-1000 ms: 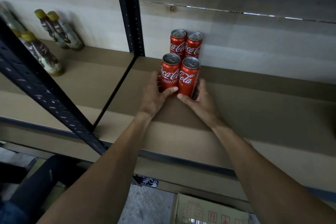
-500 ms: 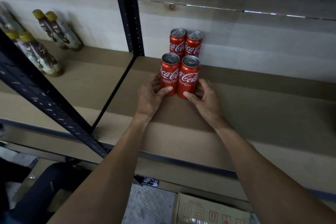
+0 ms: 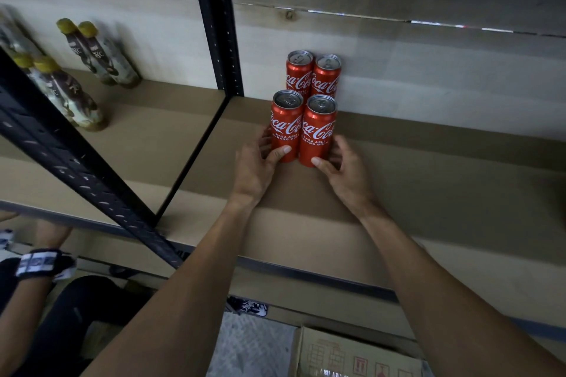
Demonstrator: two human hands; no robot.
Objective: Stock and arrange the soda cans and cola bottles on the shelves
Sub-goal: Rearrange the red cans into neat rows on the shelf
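Four tall red cola cans stand upright in a two-by-two block at the back of the brown shelf [image 3: 428,180]. My left hand [image 3: 257,165] holds the front left can [image 3: 285,128] near its base, thumb across the front and fingers round its left side. My right hand [image 3: 344,171] holds the front right can [image 3: 318,131] the same way from the right. The back left can [image 3: 298,73] and the back right can [image 3: 327,76] stand against the pale wooden wall, touching the front pair.
A black metal upright [image 3: 214,24] and a slanted black post [image 3: 76,162] divide the shelving. Several yellow-capped bottles [image 3: 101,55] stand on the left bay. Below lie an open cardboard box [image 3: 352,355] and another person's arm with a wrist band [image 3: 39,266].
Both hands and the front pair of cans slid a little farther back, closing up against the rear pair. Another person's arm has come into view at the lower left.
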